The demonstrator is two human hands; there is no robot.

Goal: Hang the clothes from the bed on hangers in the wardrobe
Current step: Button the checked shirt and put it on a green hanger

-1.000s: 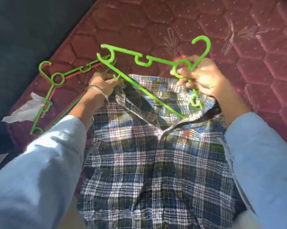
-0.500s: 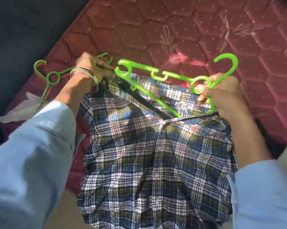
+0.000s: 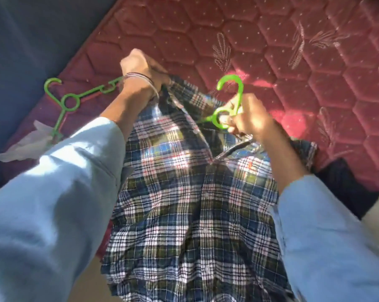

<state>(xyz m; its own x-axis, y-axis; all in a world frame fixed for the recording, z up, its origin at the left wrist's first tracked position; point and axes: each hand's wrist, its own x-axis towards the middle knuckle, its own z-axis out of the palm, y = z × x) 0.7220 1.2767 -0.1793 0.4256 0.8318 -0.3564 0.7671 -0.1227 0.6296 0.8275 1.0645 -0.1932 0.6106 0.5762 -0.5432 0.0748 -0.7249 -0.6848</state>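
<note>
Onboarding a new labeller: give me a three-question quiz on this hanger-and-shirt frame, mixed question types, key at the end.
1. True or false: the right hand holds the hanger near its hook.
2. What does the left hand grip?
A. the spare hanger
B. the shirt
C. the tissue
3. Fill in: a spare hanger lies on the mattress to the ____ of the shirt.

Key: 1 true; 2 B; 3 left. The spare hanger's far end passes behind the left wrist, so contact there cannot be told, but the hand's grip is on shirt fabric.
</note>
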